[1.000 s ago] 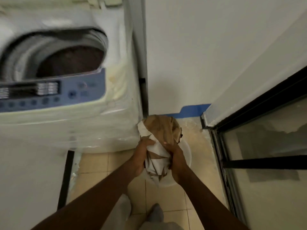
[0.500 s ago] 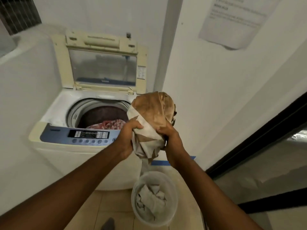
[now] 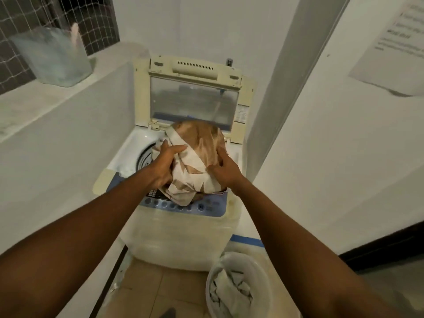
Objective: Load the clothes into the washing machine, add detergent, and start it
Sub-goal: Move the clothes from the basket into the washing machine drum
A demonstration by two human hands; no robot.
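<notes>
A top-loading white washing machine (image 3: 183, 235) stands ahead with its lid (image 3: 193, 101) raised against the wall. Over its drum opening I hold a bundle of brown and white patterned cloth (image 3: 197, 157). My left hand (image 3: 164, 162) grips the bundle's left side and my right hand (image 3: 223, 169) grips its right side. The cloth's lower end hangs over the blue control panel (image 3: 206, 206). The drum is mostly hidden behind the bundle. On the floor at the right sits a white laundry basket (image 3: 263, 269) with pale clothes (image 3: 229, 292) in it.
A white half wall (image 3: 68, 138) runs along the left, with a clear plastic container (image 3: 55, 56) on its ledge. A white wall on the right carries a paper notice (image 3: 394, 49). A dark door frame (image 3: 390, 246) sits low at the right. The floor is tiled.
Both hands lifted the cloth bundle out of the basket and carried it up and left, from beside the machine to above the drum opening. My view rose with it.
</notes>
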